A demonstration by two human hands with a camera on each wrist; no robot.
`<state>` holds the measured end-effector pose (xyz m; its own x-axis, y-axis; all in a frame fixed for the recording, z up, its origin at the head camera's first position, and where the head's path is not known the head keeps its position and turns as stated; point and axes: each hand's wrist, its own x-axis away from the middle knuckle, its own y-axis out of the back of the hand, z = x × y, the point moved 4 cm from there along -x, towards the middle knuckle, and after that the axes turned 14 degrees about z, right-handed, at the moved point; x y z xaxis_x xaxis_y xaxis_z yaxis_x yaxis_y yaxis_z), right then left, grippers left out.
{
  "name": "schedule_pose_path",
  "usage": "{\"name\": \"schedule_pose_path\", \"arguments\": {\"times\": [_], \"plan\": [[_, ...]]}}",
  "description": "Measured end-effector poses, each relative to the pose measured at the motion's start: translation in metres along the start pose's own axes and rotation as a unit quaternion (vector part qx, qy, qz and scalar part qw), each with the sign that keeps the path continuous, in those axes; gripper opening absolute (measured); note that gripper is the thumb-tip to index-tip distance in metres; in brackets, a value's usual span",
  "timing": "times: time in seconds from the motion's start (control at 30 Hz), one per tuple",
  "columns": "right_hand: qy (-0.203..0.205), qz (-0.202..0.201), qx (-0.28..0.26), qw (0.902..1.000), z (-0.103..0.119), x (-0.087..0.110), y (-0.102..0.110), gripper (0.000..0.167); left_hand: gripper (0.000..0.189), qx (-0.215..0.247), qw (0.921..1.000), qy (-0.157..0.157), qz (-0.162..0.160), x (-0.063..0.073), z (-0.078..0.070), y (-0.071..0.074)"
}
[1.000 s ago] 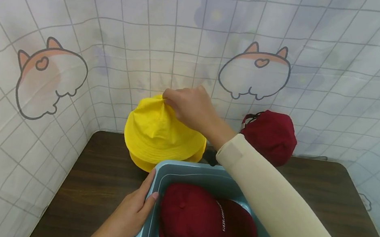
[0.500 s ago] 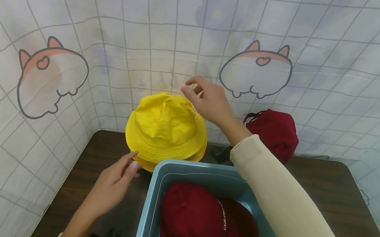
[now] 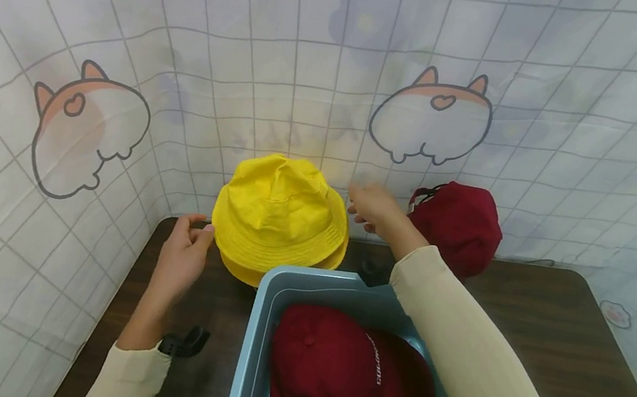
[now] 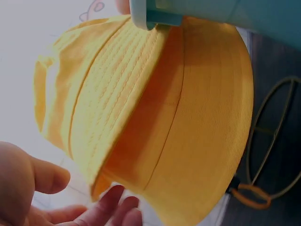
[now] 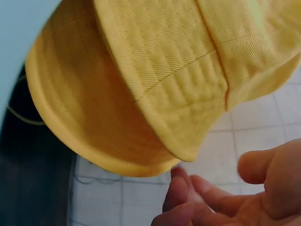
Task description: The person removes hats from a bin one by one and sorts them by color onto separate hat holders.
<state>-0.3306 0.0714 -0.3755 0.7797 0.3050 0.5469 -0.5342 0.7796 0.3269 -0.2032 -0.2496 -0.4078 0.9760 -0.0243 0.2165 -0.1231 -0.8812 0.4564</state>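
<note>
A yellow bucket hat (image 3: 278, 199) sits at the back of the table over a second yellow hat, whose brim (image 4: 197, 122) shows beneath the upper one. My left hand (image 3: 183, 254) is beside the left edge of the brims, thumb and fingers spread. On the other side, my right hand (image 3: 375, 207) reaches toward the right edge with its fingers loosely bent. In the right wrist view its fingertips (image 5: 178, 186) lie close by the lower brim; whether they touch cannot be told. Neither hand grips anything.
In front stands a blue plastic bin (image 3: 249, 353) with a dark red baseball cap (image 3: 323, 371) inside. Another dark red cap (image 3: 459, 226) is at the back right. A thin wire loop (image 4: 249, 141) shows under the hats.
My right hand has let go of the upper hat's crown and come down to its right side. My left hand has left the bin's rim and moved up to the hats' left side.
</note>
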Motion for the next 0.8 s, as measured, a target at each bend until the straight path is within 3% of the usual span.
{"name": "schedule_pose_path", "arguments": {"times": [0.17, 0.27, 0.57, 0.8], "plan": [[-0.001, 0.036, -0.024, 0.9991, -0.013, -0.003, -0.005, 0.032, 0.053, 0.105, 0.9944, 0.0, -0.01, -0.012, 0.003, -0.005], [0.003, 0.046, -0.004, 0.9989, -0.018, -0.003, -0.008, 0.023, 0.051, 0.125, 0.992, -0.001, -0.015, -0.016, 0.005, -0.007], [0.027, 0.039, 0.069, 0.9964, -0.026, -0.009, -0.016, 0.025, 0.028, 0.124, 0.9919, -0.001, -0.028, -0.022, 0.014, -0.011], [0.0, 0.023, 0.106, 0.9941, -0.032, -0.017, -0.024, 0.024, 0.02, 0.108, 0.9939, -0.009, -0.023, -0.029, 0.023, -0.014]]}}
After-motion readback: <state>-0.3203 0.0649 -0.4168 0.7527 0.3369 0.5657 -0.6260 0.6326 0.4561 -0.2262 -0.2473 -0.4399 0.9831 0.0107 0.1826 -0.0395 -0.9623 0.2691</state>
